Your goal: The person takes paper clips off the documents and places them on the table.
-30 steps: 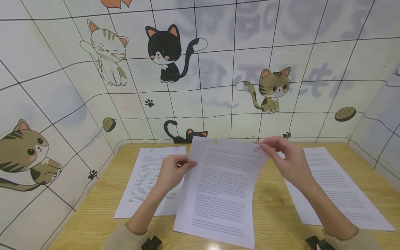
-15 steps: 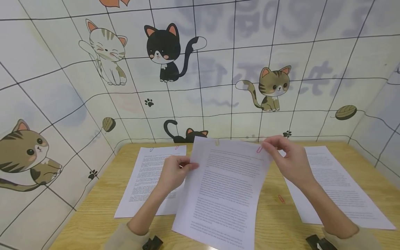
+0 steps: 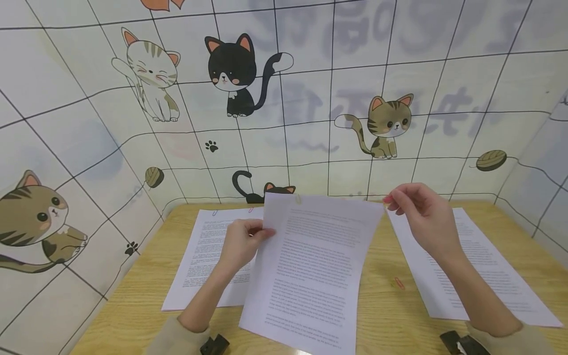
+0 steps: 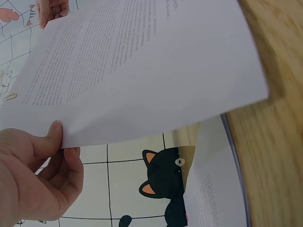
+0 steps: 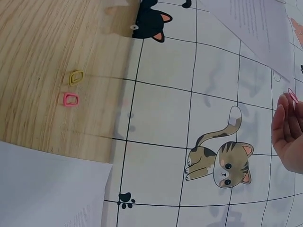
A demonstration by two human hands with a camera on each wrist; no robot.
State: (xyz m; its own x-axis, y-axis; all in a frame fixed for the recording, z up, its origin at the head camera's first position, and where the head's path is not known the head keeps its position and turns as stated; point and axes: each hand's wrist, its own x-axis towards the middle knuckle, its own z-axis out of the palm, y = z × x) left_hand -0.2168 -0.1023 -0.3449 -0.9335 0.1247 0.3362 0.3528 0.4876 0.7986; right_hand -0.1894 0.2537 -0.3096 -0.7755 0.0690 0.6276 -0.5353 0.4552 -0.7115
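My left hand [image 3: 241, 244] grips the left edge of a printed paper sheet [image 3: 315, 276], thumb on its front, holding it raised and tilted over the table. A yellow paper clip [image 3: 298, 198] sits on the sheet's top edge. Just off the sheet's top right corner, my right hand [image 3: 428, 217] pinches a pink paper clip [image 5: 293, 95] between thumb and fingertips. In the right wrist view that clip sticks out past the fingers, apart from the paper.
A printed stack [image 3: 208, 266] with two clips on its top edge lies at the left, partly behind the raised sheet. Another printed stack [image 3: 483, 276] lies at the right. Between them a pink clip [image 5: 71, 99] and a yellow clip [image 5: 76, 77] rest on the wooden table [image 3: 381, 315].
The pink clip has come off the sheet's top right corner and is now in my right hand, which has moved right. The left hand and sheet have shifted slightly left.
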